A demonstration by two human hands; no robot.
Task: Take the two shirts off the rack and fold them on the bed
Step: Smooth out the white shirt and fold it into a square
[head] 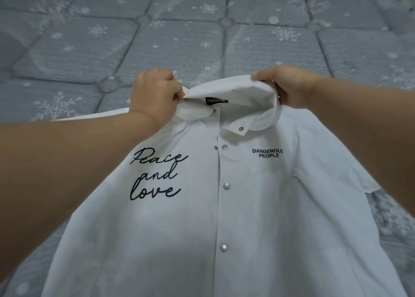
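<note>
The bed (170, 47) fills the whole scene: a grey quilted cover stitched into large padded squares and scattered with pale snowflake prints, running off every edge of the view.

Spread on it, front side up and collar pointing away from the person, lies a white shirt (224, 218). It covers most of the near half of the bed, its hem cut off by the bottom of the frame, and one short sleeve (359, 180) fans out on the right side. The placket is fastened with a line of silvery snaps (226, 186) down the middle. On one chest panel black script reads "Peace and love" (156, 175); on the other, small block letters spell "DANGEROUS PEOPLE" (267, 153).

Two bare forearms reach in from the lower corners and meet at the collar (226, 90), which is lifted off the bed between them — the rest of the shirt stays flat. The left hand (155, 94) is clenched on the collar's left end, fabric pinched between thumb and fingers. The right hand (289, 85) has its grip closed on the right end, fingers curled over the raised edge.

Inside the opened neck a small black label (216, 100) shows, its white lettering partly hidden.
</note>
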